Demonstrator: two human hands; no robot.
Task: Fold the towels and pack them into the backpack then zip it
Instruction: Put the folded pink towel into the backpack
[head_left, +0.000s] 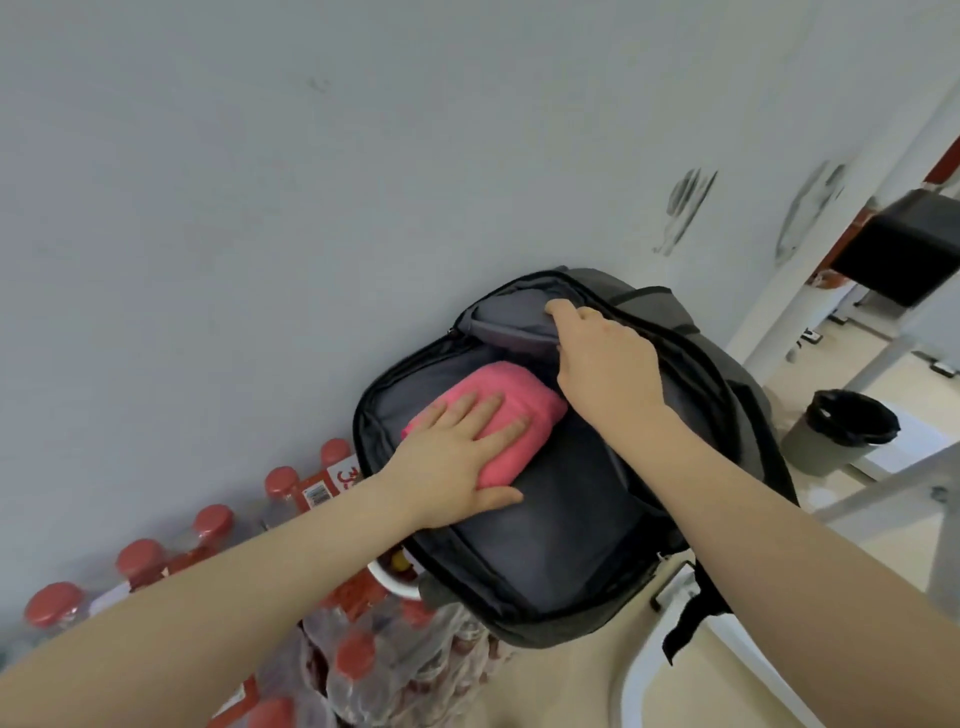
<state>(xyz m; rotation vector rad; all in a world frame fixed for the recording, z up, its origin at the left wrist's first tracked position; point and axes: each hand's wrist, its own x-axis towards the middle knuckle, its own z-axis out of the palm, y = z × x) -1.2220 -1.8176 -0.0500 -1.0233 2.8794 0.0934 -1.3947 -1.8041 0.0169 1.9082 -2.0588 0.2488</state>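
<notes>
**Pink towel inside open backpack, both hands on the bag**

Readable writing: only part of a red-and-white label (340, 475) among the bottles, bearing a large "3" with the rest cut off by the backpack; a barcode-like sticker beside it, too small to read. No brand legible on the bag.

Grey backpack (737, 395) lying on its back against a pale wall (260, 208), main compartment unzipped and spread wide, dark lining exposed. Inside, toward the upper left of the compartment: one folded pink towel (524, 395), lying at a slant on the lining.

Left hand (457, 447) flat on the towel, fingers straight and spread, palm pressing down, thumb stretched along the towel's lower edge. Right hand (602, 358) at the top of the bag, fingers curled over and gripping the edge of the grey inner pocket flap (511, 325), thumb tucked underneath.

Below and left of the bag: shrink-wrapped packs of clear bottles with red caps (140, 558), touching or just beside the bag's lower left corner. Partly hidden under that corner: a white-rimmed container (395, 584) with something yellow and red in it, not identifiable.

To the right, on the floor: a grey bin (815, 441) lined with a black bag, contents not visible. Near it: white table legs (779, 291) and a black box-shaped object (909, 249) at the far right edge.
</notes>
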